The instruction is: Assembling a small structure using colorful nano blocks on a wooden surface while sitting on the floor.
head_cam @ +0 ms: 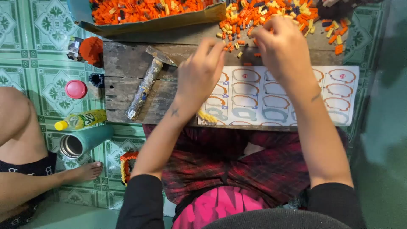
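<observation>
- I look straight down on a low wooden desk [127, 80] across the upper half of the frame, over green patterned floor tiles [46, 85].
- My left hand [203, 70] hovers at upper centre, fingers curled and pinched toward the bricks; I cannot tell whether it grips one.
- My right hand [282, 46] reaches into the loose pile of small orange and yellow bricks [271, 15] at the upper right, fingers bent down over it; any brick held is hidden.
- Under both hands lies a white printed sheet [339, 93], its long axis running left to right, with rows of orange and blue outlines.
- A short yellow brick strip [207, 116] lies slanted at the sheet's lower left edge.
- A foil-wrapped hammer [146, 82] lies diagonally on the desk, left of my left hand.
- A cardboard tray [148, 23] of orange bricks sits at the upper left.
- On the floor at left: a pink-lidded jar [76, 89], a yellow bottle [82, 120], a metal flask [82, 142], and another person's foot [85, 171].
</observation>
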